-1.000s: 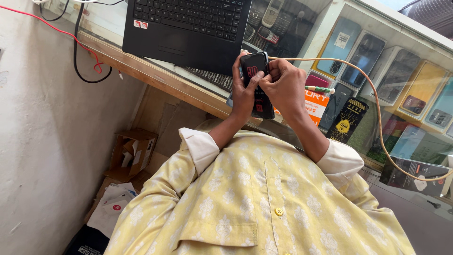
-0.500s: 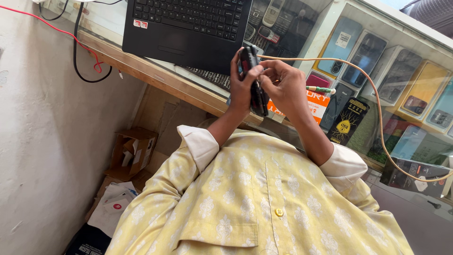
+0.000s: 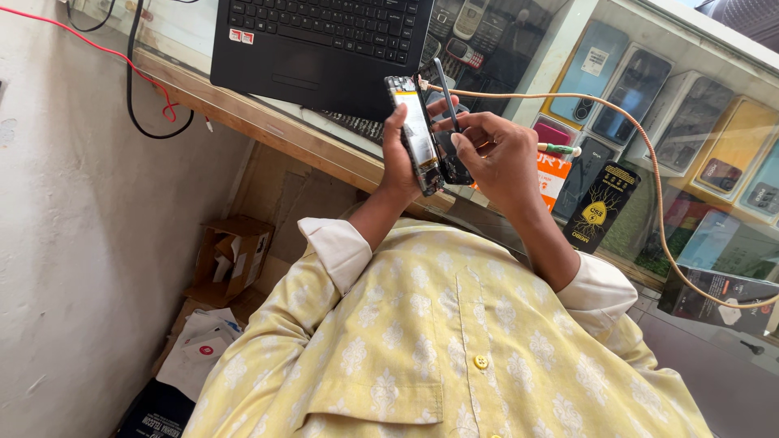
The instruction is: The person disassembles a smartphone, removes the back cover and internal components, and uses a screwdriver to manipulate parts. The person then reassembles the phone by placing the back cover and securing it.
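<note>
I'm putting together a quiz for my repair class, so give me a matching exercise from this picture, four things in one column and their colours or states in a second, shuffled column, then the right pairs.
Things:
1. Opened phone
2. Laptop
3. Braided cable
4. Cardboard box

Descriptions:
A. Lies on the floor by the wall
B. Black, resting on the glass counter
C. Held in the left hand, its insides showing
D. Beige, arching past the right hand

Pairs: 1-C, 2-B, 3-D, 4-A

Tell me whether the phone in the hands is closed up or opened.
Opened. The phone, gripped in the left hand, shows its bare insides, and the right hand holds the dark back cover swung away from it.
</note>
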Tool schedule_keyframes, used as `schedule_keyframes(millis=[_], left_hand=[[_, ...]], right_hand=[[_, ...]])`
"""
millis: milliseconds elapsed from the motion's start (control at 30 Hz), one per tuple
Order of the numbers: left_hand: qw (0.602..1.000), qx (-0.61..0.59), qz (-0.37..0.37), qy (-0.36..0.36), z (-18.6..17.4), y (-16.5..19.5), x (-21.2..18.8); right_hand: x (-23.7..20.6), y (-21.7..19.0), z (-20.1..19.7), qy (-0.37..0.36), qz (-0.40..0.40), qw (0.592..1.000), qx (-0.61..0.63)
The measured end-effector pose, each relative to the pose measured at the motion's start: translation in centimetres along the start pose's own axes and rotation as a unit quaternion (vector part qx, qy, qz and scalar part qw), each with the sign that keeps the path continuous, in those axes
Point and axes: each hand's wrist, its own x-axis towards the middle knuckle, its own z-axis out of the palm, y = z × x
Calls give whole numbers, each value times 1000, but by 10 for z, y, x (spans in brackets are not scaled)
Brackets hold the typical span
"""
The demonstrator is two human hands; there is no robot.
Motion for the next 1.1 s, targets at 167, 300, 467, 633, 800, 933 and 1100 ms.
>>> schedule_keyframes(millis=[167, 300, 467, 633, 800, 933, 1100], left_hand=[[994, 58, 73, -59, 7, 6, -6], [997, -24, 27, -61, 12, 12, -10], [999, 30, 38, -5, 6, 12, -15], [994, 77, 72, -13, -3, 13, -15], [995, 75, 56, 29, 1, 12, -17], [997, 66, 37, -21, 5, 12, -17], [998, 65, 23, -13, 4, 10, -18]], right_hand=[[-2, 11, -4, 39, 0, 999, -30], [-2, 22, -8, 39, 26, 999, -21], [-6, 24, -5, 35, 40, 998, -19], [-21, 15, 3, 35, -102, 986, -124], [-30, 7, 8, 23, -146, 975, -163], [-30, 9, 11, 19, -146, 974, -173], [-34, 15, 13, -14, -145, 961, -234]])
